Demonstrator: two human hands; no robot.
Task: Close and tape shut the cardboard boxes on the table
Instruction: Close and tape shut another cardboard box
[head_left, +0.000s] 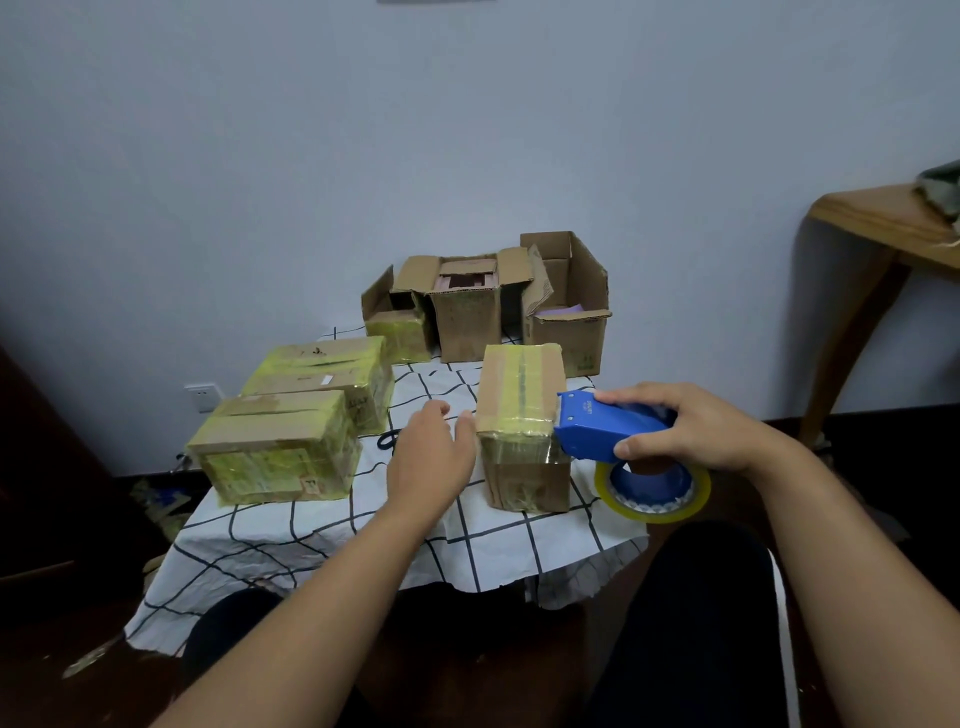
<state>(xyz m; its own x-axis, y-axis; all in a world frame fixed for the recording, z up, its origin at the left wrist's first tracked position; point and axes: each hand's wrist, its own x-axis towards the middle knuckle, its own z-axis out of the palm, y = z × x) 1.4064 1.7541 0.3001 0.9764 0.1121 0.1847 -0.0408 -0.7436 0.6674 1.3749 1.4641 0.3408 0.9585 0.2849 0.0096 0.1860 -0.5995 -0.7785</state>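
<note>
A closed cardboard box (519, 395) with yellowish tape along its top stands near the table's front right. My right hand (696, 431) grips a blue tape dispenser (602, 434) with a yellow-rimmed tape roll (652, 493); its front end sits at the box's near right top edge. Relaxed fingers of my left hand (431, 457) reach toward the box's left side, the thumb at its edge. Two taped boxes (275, 452) (332, 374) lie at the left. Three open boxes (467, 306) (571, 306) (395, 322) stand at the back.
The small table wears a white cloth with black grid lines (332, 535). A wooden side table (883, 228) stands at the right against the wall. My knees in dark trousers are below the table's front edge. Scraps lie on the dark floor at the left.
</note>
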